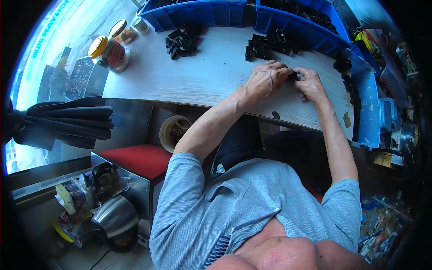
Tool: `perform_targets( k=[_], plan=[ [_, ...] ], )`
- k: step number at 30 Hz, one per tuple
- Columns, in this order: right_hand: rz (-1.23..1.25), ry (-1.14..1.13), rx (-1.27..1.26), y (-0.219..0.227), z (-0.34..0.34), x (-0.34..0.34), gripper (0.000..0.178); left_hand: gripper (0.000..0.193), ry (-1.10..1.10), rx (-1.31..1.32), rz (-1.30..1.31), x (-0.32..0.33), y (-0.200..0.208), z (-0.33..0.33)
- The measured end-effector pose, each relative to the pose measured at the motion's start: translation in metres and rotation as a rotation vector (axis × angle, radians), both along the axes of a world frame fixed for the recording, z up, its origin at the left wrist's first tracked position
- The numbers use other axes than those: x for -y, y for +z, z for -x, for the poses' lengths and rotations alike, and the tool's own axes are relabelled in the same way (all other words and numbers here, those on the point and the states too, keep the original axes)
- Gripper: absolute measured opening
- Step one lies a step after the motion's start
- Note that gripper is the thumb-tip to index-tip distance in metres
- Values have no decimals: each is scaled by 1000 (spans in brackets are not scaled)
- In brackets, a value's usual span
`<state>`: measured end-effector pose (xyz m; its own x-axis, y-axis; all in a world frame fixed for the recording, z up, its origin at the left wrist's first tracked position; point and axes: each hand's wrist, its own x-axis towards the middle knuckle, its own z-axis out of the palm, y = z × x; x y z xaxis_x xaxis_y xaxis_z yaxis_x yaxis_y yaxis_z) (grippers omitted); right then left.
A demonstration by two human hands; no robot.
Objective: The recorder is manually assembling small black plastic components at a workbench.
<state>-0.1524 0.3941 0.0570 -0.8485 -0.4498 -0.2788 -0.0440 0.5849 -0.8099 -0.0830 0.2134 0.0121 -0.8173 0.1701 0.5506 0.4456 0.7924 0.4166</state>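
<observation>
While my left hand [269,77] and right hand [310,84] are gripping one piece [294,76], black parts [260,45] are lying at their eleven o'clock.

The black piece [294,76] between the left hand [268,78] and right hand [311,84] is mostly hidden by fingers, too small to make out. The top edge cuts off both blue bins [198,17].

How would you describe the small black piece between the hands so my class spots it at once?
Over the whitish, wood-grained table, find the left hand and right hand nearly meeting. Between them is the small black piece; unlike the jumbled black heap behind it, it alone is held.
</observation>
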Motion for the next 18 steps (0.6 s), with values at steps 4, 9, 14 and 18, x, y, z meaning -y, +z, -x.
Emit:
perform_targets(
  k=[4,9,14,18],
  plan=[
    [28,19,18,2,0,0,38,33,-33,-26,-16,-2,-1,-1],
    [54,24,6,-2,1,-1,34,34,5,-34,53,-4,0,-2],
    [34,2,17,-8,6,-2,33,35,-6,-12,110,-7,-3,1],
    [34,-1,13,-7,5,-4,31,36,47,60,210,-11,-3,-4]
  ],
)
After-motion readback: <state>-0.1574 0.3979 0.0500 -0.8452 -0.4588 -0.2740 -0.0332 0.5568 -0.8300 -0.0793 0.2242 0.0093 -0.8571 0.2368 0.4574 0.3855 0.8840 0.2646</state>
